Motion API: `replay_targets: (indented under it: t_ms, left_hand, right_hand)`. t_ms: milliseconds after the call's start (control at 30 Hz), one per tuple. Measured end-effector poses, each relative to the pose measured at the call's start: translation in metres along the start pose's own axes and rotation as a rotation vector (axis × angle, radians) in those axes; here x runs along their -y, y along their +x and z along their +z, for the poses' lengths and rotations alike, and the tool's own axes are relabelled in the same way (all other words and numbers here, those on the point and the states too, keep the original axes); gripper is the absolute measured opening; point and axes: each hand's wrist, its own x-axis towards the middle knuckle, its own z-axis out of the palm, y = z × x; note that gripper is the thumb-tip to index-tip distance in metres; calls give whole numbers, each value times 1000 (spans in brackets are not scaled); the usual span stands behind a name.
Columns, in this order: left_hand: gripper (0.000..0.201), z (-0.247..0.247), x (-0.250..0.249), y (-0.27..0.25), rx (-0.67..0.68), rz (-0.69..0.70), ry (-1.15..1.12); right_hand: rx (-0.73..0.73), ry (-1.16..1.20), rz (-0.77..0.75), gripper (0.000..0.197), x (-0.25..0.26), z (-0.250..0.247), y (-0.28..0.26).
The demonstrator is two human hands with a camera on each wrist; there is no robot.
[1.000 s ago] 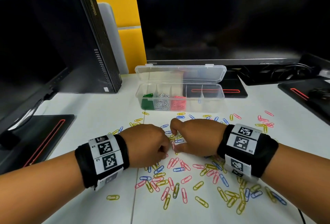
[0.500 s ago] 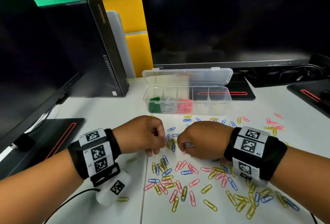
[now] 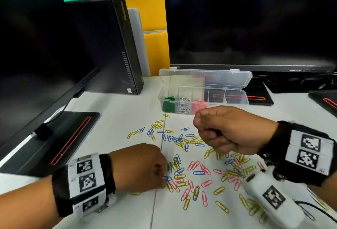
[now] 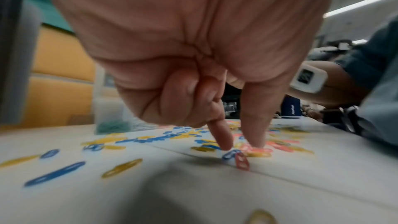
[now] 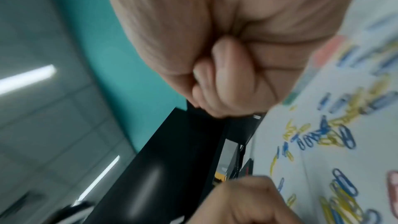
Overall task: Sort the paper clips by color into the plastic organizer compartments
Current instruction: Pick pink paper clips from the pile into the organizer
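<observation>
Pink, blue and yellow paper clips [image 3: 191, 172] lie scattered on the white table [image 3: 113, 123]. The clear organizer [image 3: 235, 99] stands open behind them, with green [image 3: 168, 105], silver [image 3: 183, 106] and pink clips [image 3: 199, 106] in its three left compartments. My left hand [image 3: 164, 179] is down at the pile. Its index finger and thumb [image 4: 241, 144] pinch at a pink clip [image 4: 256, 150], beside a blue clip [image 4: 230, 153]. My right hand [image 3: 204, 130] hangs above the clips as a tight fist [image 5: 215, 88], just in front of the organizer. A trace of pink shows between its fingers.
A black computer tower [image 3: 118, 46] stands at the back left, and a large monitor [image 3: 246, 19] rises behind the organizer. Monitor bases lie at the left [image 3: 54, 137] and far right [image 3: 324, 101]. A thin cable [image 3: 313, 208] runs at the lower right.
My right hand has lifted off the pile and moved forward toward the organizer, fist closed. My left hand has dropped nearer and sits lower on the clips.
</observation>
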Motion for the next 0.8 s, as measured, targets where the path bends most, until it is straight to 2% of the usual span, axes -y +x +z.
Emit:
replay_targets:
  t_ms: [67,167,267,300,333,367,433,467,533,600,633,700,733,800]
  left_hand:
    - [29,9,-10,-2,-43,-2,58]
    - [24,23,-11,1,-102,45,203]
    - [15,27,-7,-3,-123,91,297]
    - [16,28,-5,-2,-189,104,356]
    - [13,25,-4,-1,-155,70,292]
    - [13,22,2,1,-179,36,177]
    - [23,11,11,5,-44,-50,-238]
    - [23,5,16,7,-35,-87,-477]
    - [30,0,22,8,-102,-169,-918]
    - [39,1,24,7,-105,-250,-1182]
    - [37,2,22,6,-74,-260,-1266]
    - [20,4,19,6,-16,-214,-1294]
    - [11,5,17,7,4,-169,-1206]
    - [9,5,12,5,-12,-58,-790]
  right_hand:
    - [40,-24,51,22,-10,-6,4]
    - [3,-301,110,24,-19,-9,14]
    - [5,-1010,13,14,-24,-1,21]
    - [36,-1195,-39,9,-26,2,23]
    - [64,-1323,-55,7,-27,6,23]
    - [84,-1393,-56,10,-28,10,24]
    - [116,-1446,-59,13,-32,15,27]
    - [125,-1462,-52,13,-34,17,29]
    - [149,-1473,-19,11,-38,20,32]
    - [189,-1474,29,5,-41,21,32]
    - [195,-1453,37,5,-40,20,31]
    - [174,-1338,48,11,-33,13,29]
    - [152,-1218,48,13,-29,8,27]
    - [138,-777,64,15,-23,-5,21]
